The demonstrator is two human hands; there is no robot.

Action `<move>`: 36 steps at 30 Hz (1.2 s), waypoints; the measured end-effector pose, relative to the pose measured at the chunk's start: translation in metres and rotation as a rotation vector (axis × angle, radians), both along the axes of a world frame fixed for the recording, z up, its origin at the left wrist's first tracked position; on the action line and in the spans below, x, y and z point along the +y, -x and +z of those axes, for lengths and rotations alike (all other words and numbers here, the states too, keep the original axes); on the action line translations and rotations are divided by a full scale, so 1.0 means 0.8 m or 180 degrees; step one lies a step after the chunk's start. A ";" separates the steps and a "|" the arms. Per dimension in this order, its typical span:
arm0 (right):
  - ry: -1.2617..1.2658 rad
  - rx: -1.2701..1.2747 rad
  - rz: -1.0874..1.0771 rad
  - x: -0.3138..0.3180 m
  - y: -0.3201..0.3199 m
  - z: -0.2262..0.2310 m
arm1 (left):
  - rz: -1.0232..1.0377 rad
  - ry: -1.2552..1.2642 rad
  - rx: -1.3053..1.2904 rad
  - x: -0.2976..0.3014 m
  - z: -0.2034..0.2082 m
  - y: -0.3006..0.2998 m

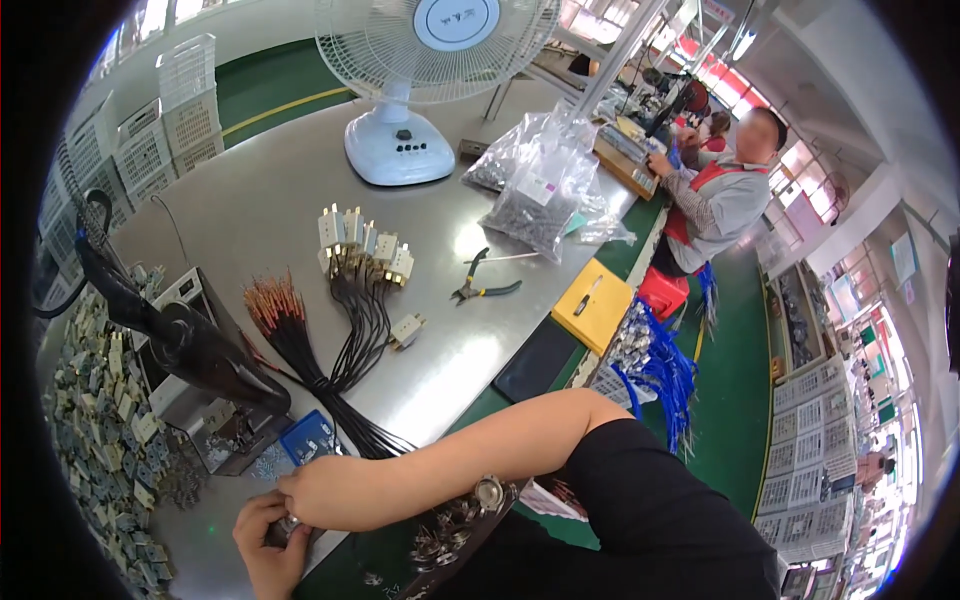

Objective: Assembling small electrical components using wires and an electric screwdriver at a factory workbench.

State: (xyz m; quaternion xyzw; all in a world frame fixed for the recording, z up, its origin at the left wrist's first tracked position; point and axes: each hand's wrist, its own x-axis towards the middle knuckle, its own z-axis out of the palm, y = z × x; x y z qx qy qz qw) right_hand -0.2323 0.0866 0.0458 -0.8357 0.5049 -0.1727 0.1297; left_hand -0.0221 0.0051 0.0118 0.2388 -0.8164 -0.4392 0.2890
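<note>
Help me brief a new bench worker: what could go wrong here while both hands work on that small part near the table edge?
1. Both hands, left hand and right hand, work at the table edge; a small part could drop off.
2. The black wire bundle runs right toward them; a forearm might snag it.
3. The pliers lie loose and could get knocked.

Bright daylight from windows ahead glares off my grey tabletop (270,200). Shadows are soft. The fisheye bends straight edges, its rim is black, and far things blur.
</note>
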 end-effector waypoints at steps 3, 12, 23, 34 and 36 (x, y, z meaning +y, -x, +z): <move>-0.0200 -0.0398 -0.0288 -0.003 -0.008 0.000 | 0.0072 0.0069 0.0060 -0.001 0.000 0.004; -0.0941 -0.0094 0.0203 -0.032 0.005 0.022 | 0.0076 0.0068 -0.0111 -0.007 0.001 -0.026; -0.0788 -0.0845 0.0330 -0.046 0.027 0.034 | -0.0271 -0.0412 0.0255 -0.008 0.003 -0.011; -0.0837 -0.1492 -0.0292 -0.058 0.014 0.038 | -0.0244 -0.0367 0.0324 -0.021 -0.004 -0.012; -0.0940 -0.1540 -0.0109 -0.056 0.002 0.037 | -0.0145 -0.0303 0.0235 -0.016 0.000 -0.023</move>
